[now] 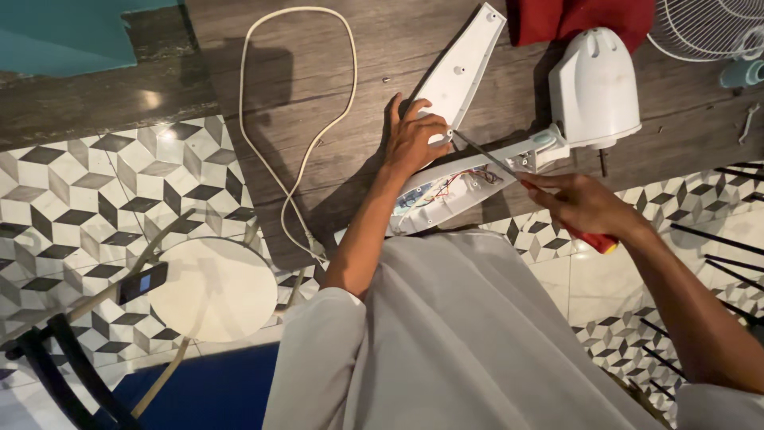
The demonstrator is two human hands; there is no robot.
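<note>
**Fan control housing lies open, cover off, screwdriver at work inside**

Seen from above, a person in a pale grey shirt works at a dark wooden table edged by black, white and grey patterned tiles.

At far left, a round white stool (213, 288) stands on the tiled floor with a small dark phone (142, 283) resting at its rim. A white power cord (296, 103) loops across the table toward the middle.

In the centre, the left hand (414, 139) presses down with fingers curled together on a long white cover panel (461, 68), which lies detached and angled up the table. Just below it sits the open white control housing (446, 195); red and blue wires show inside, so the case appears already opened, with the inside work still under way.

To the right, the right hand (585, 205) wraps its fingers tightly round a red-handled screwdriver (493, 159), whose tip reaches the spot beside the left fingers. Beyond it, the white fan motor casing (595, 87) remains joined to the housing. A red cloth (573, 17) lies behind it, and a white wire fan guard (708, 28) rests separately at top right.
</note>
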